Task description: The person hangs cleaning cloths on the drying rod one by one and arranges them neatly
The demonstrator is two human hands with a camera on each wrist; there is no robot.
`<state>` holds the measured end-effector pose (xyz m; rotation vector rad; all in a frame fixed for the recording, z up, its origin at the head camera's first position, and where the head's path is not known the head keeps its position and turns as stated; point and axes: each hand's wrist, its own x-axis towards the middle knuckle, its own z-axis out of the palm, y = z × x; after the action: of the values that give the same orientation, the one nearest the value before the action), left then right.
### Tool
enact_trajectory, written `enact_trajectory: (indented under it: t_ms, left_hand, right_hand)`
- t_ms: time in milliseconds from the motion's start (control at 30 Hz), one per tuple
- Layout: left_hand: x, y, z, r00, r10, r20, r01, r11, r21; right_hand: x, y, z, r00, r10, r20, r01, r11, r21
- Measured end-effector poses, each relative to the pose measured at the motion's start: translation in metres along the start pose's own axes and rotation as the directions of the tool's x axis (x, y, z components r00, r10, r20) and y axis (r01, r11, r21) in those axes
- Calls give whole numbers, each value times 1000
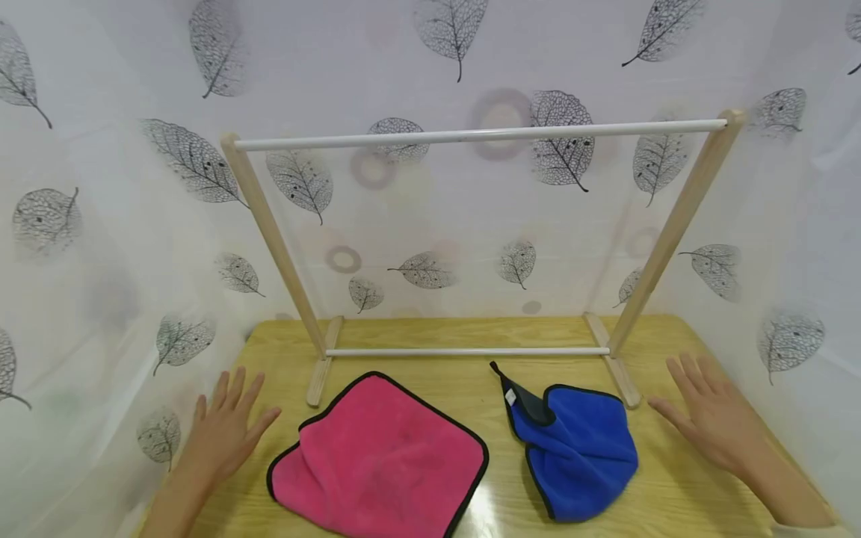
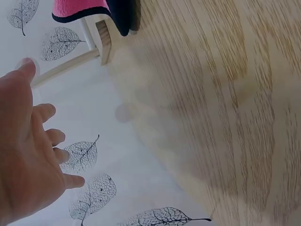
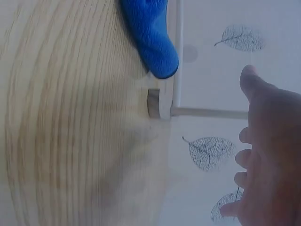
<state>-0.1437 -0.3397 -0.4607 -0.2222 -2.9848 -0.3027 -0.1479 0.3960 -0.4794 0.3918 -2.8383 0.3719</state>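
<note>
My left hand (image 1: pixel 225 433) is at the left side of the table, fingers spread and holding nothing. A pink towel (image 1: pixel 390 463) with black edging lies just to its right, one corner folded over. On the right side my right hand (image 1: pixel 713 418) is likewise spread with nothing in it. Left of that hand lies a crumpled blue towel (image 1: pixel 585 448), its dark underside and a white tag showing at a turned-over corner. Both wrist views show the hands apart from the towels, the left hand (image 2: pixel 33 150) and the right hand (image 3: pixel 273 150) with fingers extended.
A wooden rack stands behind the towels, with a white top bar (image 1: pixel 471 136), a white lower bar (image 1: pixel 464 351), two wooden posts and flat feet. The wood-grain table (image 1: pixel 430 331) is enclosed by a whitish leaf-print curtain (image 1: pixel 430 217) at the back and sides.
</note>
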Motion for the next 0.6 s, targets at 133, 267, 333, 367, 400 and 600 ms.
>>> enact_trajectory:
  t_ms: [133,267,333,367,400,600]
  left_hand:
    - [1,6,1,1000,11,3,-11,1000,-8]
    - [3,14,1,1000,27,12,-27,999,-30]
    - [4,17,2,999,42,16,-41,998,-46]
    - [5,19,3,999,50,15,-49,997,-55]
    - [7,21,3,998,58,15,-57,997,-60]
    - [12,35,3,994,108,-11,-109,992,-67]
  right_hand:
    - [6,-12,4,1000,-23,-14,24,999,42]
    - [12,-25,7,998,-55,-30,57,997,55]
    - [14,-32,8,997,-71,-34,74,995,68]
    - [14,-35,8,996,-82,-40,85,994,72]
    - [15,-38,9,995,-92,-42,95,993,73]
    - [18,-62,16,987,-144,-67,150,984,96]
